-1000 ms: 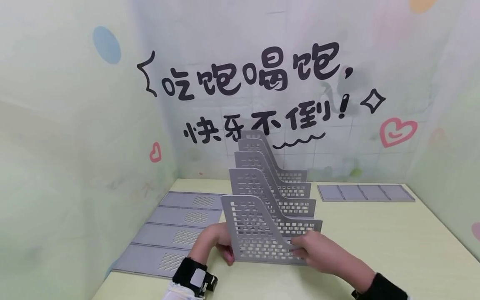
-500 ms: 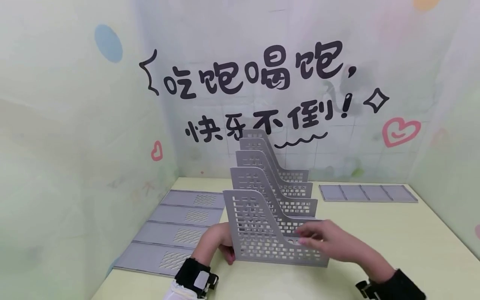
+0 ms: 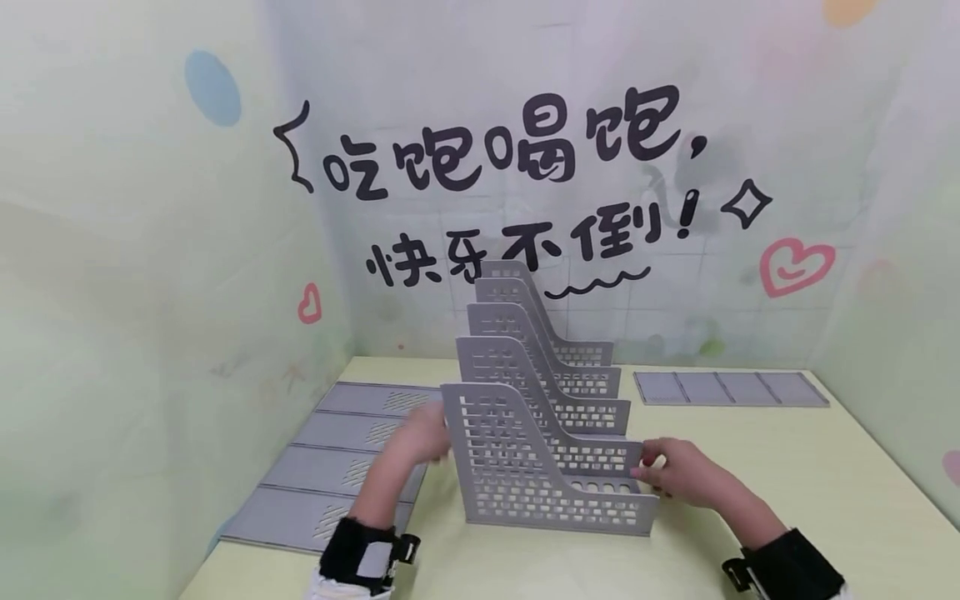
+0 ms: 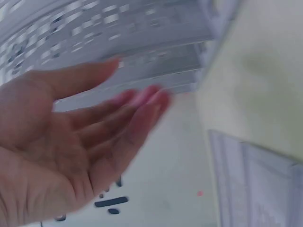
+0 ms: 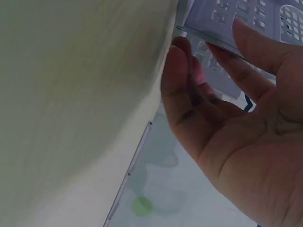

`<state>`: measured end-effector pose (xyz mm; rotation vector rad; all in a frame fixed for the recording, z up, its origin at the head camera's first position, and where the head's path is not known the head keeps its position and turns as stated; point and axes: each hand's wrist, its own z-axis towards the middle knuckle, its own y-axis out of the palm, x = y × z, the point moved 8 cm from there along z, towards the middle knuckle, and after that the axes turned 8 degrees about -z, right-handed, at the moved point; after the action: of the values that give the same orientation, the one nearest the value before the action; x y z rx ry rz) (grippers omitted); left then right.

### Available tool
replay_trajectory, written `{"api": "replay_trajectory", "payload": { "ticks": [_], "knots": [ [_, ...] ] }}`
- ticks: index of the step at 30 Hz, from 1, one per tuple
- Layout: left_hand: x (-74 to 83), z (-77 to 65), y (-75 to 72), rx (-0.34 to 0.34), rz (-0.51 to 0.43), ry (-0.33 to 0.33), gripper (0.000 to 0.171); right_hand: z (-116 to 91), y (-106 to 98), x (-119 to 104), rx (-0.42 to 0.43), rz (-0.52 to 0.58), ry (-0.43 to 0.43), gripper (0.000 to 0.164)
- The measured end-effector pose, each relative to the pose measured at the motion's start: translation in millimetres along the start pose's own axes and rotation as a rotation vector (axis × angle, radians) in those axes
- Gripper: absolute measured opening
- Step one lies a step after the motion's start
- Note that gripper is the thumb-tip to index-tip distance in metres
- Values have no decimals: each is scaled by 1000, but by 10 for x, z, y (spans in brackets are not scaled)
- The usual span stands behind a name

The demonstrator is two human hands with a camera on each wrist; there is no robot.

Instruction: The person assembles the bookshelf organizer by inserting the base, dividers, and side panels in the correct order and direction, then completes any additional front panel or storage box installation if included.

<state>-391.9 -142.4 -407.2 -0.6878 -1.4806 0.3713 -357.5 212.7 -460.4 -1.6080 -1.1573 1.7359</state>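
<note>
A grey file rack (image 3: 555, 492) with several perforated dividers stands upright mid-table, its high side to the left and low side to the right. My right hand (image 3: 682, 472) is at the low right end, thumb and index finger pinching the end of the second divider (image 3: 600, 454). In the right wrist view, the thumb lies on one face of that divider (image 5: 255, 19) and the index finger on the other. My left hand (image 3: 422, 435) is beside the rack's high left edge, partly blurred. Its fingers (image 4: 128, 132) are loosely bent and apart from the thumb, holding nothing.
A flat grey panel (image 3: 281, 490) with creases and slotted patches lies on the table at left, under my left forearm. A smaller creased grey panel (image 3: 731, 389) lies at the back right. Printed cloth walls (image 3: 892, 317) enclose the table's back and sides.
My left hand has left the rack's lower left corner and moved up and back along its left side. My right hand has moved from the front divider's low edge to the second divider's right end.
</note>
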Motion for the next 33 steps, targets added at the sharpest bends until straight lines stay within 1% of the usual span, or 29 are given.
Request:
{"api": "replay_trajectory", "payload": {
  "ticks": [1, 2, 3, 4, 5, 6, 7, 8, 9, 12, 14, 15, 16, 18, 20, 21, 22, 24, 25, 27, 29, 30, 32, 33],
  "knots": [
    [103, -3, -125, 73, -49, 73, 30, 7, 43, 15, -23, 11, 25, 12],
    [198, -18, -232, 127, -113, 144, 37, 12, 75, 21, -39, 10, 40, 10],
    [288, -44, -318, 162, -196, 216, 45, 13, 96, 22, -46, 6, 52, 9],
    [368, -69, -379, 176, -272, 282, 47, 14, 111, 17, -46, 0, 56, 9],
    [428, -94, -419, 176, -348, 330, 48, 11, 115, 11, -41, -3, 65, 8],
    [476, -117, -441, 169, -405, 371, 47, 7, 120, 3, -37, -12, 68, 9],
    [507, -135, -457, 169, -439, 396, 43, 1, 124, -4, -36, -7, 73, 10],
    [521, -153, -472, 185, -446, 412, 37, -5, 130, -17, -39, 0, 70, 13],
    [531, -169, -491, 211, -438, 433, 32, -14, 137, -25, -45, 29, 79, 16],
    [508, -199, -578, 321, -405, 473, 18, -45, 150, -65, -65, 137, 98, 23],
    [466, -219, -663, 387, -388, 497, 15, -70, 129, -97, -66, 230, 106, 22],
    [438, -227, -704, 396, -399, 503, 18, -84, 104, -108, -59, 276, 114, 19],
    [408, -231, -741, 390, -419, 500, 21, -99, 63, -121, -47, 305, 112, 17],
    [353, -236, -806, 350, -452, 488, 29, -133, -54, -146, -21, 355, 105, 19],
    [300, -242, -846, 286, -457, 458, 33, -178, -231, -176, 17, 386, 77, 24],
    [282, -242, -857, 254, -425, 449, 32, -208, -335, -193, 39, 405, 58, 26],
    [263, -239, -861, 227, -372, 434, 30, -243, -450, -207, 69, 424, 43, 28],
    [213, -217, -816, 163, -236, 395, 24, -337, -704, -232, 151, 471, 5, 24],
    [177, -196, -765, 126, -162, 364, 21, -395, -825, -242, 197, 516, -24, 20],
    [118, -148, -586, 23, -23, 307, 17, -517, -1037, -260, 285, 625, -81, 19],
    [71, -111, -321, -105, 62, 244, 13, -644, -1195, -285, 360, 715, -151, 26],
    [64, -102, -173, -164, 99, 226, 12, -702, -1248, -301, 390, 755, -185, 29],
    [84, -98, 122, -262, 172, 230, 13, -797, -1314, -334, 431, 796, -234, 31],
    [100, -102, 252, -292, 209, 234, 14, -836, -1332, -351, 449, 801, -250, 31]
  ]
}}
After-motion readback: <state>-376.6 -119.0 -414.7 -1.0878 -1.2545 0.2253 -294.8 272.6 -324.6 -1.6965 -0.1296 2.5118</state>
